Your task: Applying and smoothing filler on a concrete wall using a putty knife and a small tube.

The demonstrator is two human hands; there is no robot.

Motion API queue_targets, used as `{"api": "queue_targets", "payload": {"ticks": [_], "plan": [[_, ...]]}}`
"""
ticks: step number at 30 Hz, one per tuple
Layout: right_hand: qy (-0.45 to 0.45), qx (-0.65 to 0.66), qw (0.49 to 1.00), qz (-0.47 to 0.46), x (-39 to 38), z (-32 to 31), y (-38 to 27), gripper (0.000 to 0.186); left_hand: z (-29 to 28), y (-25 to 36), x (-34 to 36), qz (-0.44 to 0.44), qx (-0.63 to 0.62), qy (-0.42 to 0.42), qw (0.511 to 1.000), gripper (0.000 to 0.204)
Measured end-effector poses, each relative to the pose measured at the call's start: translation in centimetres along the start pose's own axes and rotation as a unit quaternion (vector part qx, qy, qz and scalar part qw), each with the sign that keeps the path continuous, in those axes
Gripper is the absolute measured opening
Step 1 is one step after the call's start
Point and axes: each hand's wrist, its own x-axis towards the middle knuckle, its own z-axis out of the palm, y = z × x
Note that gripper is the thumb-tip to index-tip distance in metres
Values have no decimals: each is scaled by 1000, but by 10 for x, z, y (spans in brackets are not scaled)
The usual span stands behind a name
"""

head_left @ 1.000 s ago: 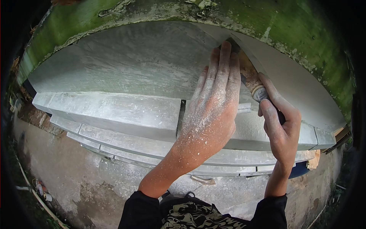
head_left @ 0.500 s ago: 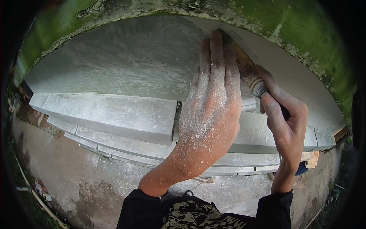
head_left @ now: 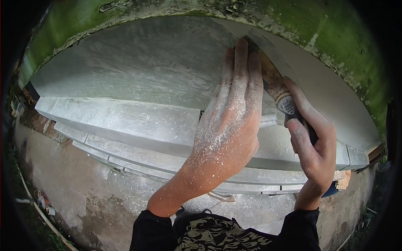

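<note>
My dust-coated left hand [head_left: 227, 121] has its fingers stretched out, their tips pressed at the blade of a putty knife [head_left: 274, 81] near the top middle of the view. My right hand [head_left: 313, 138] grips the knife's dark handle from the right, thumb along it. The blade is stained and its tip lies along the seam between a mottled grey plastered surface [head_left: 138, 62] and a smoother pale surface [head_left: 335, 96]. Part of the blade is hidden under my left fingers.
A green, weathered curved edge [head_left: 335, 46] arches over the top. Grey ledges [head_left: 113, 117] step down below the plastered surface to a stained concrete floor [head_left: 67, 180]. Pipes [head_left: 46, 217] and small objects lie at the lower left; a piece of light board [head_left: 344, 180] is at the right.
Both hands and the knife shifted slightly up, then a little back down, with only small overall movement. The grip on the handle is unchanged; the view has shifted slightly too.
</note>
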Motion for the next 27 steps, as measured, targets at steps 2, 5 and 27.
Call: {"api": "queue_targets", "payload": {"ticks": [2, 5, 27], "plan": [[2, 61, 998, 29, -9, 7, 12, 59, 3, -2, -2, 6, -22, -13, 1000, 85], [17, 132, 988, 81, -7, 15, 8, 67, 7, -2, -1, 20, -14, -11, 1000, 84], [87, 114, 986, 83, -5, 42, -3, 60, 3, -12, 2, 25, 14, 26, 999, 84]]}}
